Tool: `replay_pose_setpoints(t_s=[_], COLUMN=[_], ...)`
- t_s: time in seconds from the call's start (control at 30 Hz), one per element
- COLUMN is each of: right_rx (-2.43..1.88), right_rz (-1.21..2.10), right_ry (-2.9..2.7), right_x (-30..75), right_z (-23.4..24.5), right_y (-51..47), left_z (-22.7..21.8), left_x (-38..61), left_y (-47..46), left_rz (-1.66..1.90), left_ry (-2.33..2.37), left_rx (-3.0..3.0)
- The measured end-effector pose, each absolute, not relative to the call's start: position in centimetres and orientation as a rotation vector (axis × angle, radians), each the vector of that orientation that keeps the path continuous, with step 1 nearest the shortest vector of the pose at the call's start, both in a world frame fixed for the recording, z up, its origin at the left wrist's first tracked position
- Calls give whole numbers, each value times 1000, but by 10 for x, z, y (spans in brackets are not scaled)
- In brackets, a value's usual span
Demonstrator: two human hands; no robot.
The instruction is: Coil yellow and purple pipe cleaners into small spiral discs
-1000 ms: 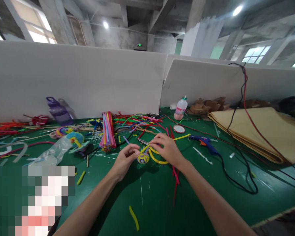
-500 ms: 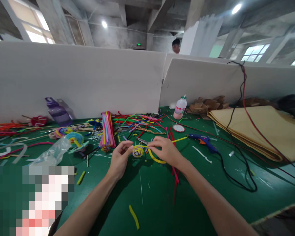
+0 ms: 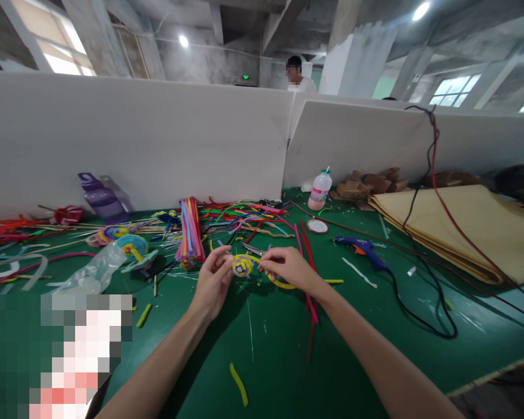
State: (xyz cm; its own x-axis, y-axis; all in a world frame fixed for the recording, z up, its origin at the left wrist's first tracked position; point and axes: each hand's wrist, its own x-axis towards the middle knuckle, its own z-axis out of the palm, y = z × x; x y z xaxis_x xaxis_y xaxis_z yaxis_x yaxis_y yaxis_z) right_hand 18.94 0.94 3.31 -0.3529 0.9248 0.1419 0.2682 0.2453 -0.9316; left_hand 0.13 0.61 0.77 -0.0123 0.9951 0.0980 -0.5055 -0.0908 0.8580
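Note:
My left hand (image 3: 212, 280) pinches the left side of a small round coil (image 3: 241, 266) of yellow and purple pipe cleaner. To its right, my right hand (image 3: 289, 267) has thumb and fingers closed on the yellow pipe cleaner (image 3: 283, 285) that runs from the coil; part of this strand loops below the hand and its end sticks out at the right. Scissors (image 3: 252, 249) lie just behind the hands, their handles hidden by my right hand. Red pipe cleaners (image 3: 306, 241) lie partly beneath my right wrist.
A bundle of coloured pipe cleaners (image 3: 190, 235) stands behind my left hand. A blue glue gun (image 3: 361, 250) with a black cord lies at the right. A purple bottle (image 3: 101, 198), a pink drink bottle (image 3: 320, 191) and brown paper (image 3: 454, 233) are farther back. A person (image 3: 303, 81) is beyond the white partition.
The coil has turned and shifted slightly left and up. The yellow strand's free end has swung down from beside the glue gun's tip. The person beyond the partition has moved left.

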Motion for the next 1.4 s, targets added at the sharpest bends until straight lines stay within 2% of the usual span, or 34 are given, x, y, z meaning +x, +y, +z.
replay_pose_setpoints(t_s=[0.17, 0.43, 0.7, 0.93, 1.13, 1.4], right_rx=[-976, -866, -633, -705, -844, -967], right_rz=[1400, 1589, 1914, 1618, 1441, 1325], right_ry=[-1604, -1422, -1123, -1370, -1476, -1322], right_x=[187, 175, 171, 166, 151, 148], right_z=[30, 26, 14, 15, 19, 16], right_y=[10, 4, 8, 5, -8, -5], left_z=[13, 14, 17, 13, 8, 7], left_x=[0, 3, 6, 7, 8, 12], left_y=[4, 1, -3, -2, 0, -3], left_rz=[1421, 1380, 1330, 1329, 1465, 1477], left_ry=[820, 775, 776, 779, 825, 784], left_rx=[700, 500, 396, 426, 469, 507])
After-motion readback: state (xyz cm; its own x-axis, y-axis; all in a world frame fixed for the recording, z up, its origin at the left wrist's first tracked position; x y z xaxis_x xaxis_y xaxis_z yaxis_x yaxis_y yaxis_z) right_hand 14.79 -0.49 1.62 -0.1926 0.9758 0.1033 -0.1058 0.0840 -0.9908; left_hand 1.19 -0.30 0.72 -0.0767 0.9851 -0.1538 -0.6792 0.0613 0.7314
